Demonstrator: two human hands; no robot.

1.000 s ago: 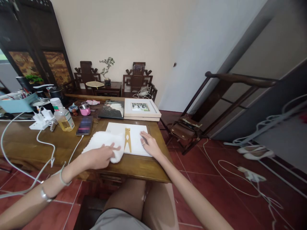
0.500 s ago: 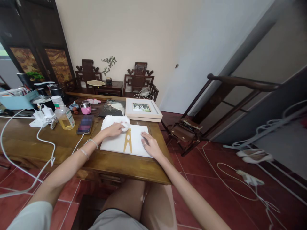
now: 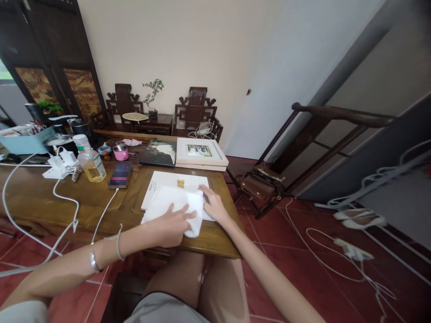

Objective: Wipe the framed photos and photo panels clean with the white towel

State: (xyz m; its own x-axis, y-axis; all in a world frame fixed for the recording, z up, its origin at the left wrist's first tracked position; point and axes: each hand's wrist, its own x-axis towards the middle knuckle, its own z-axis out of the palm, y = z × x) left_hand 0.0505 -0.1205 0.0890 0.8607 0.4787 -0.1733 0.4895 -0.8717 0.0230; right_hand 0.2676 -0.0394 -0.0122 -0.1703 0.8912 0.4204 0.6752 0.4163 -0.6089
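A white flat panel point(image 3: 168, 180) with a gold clip-shaped figure point(image 3: 181, 183) lies on the wooden desk point(image 3: 40, 202) in front of me. A white cloth point(image 3: 171, 202) is spread over most of the panel and hides nearly all of the gold figure. My left hand point(image 3: 171, 226) presses on the cloth's near edge, fingers stretched out over it. My right hand point(image 3: 213, 206) rests flat on the panel's right edge, fingers apart, touching the cloth.
Behind the panel lie a framed photo point(image 3: 200, 152) and a dark picture point(image 3: 158, 152). To the left are a phone point(image 3: 119, 175) on a white cable, a bottle of yellow liquid point(image 3: 89, 163), a pink cup point(image 3: 120, 152) and a power strip point(image 3: 59, 168). A wooden chair point(image 3: 269, 179) stands on the right.
My left hand drew the cloth from the panel's far edge back toward me, and it now covers the gold figure. My right hand stayed on the panel's right edge.
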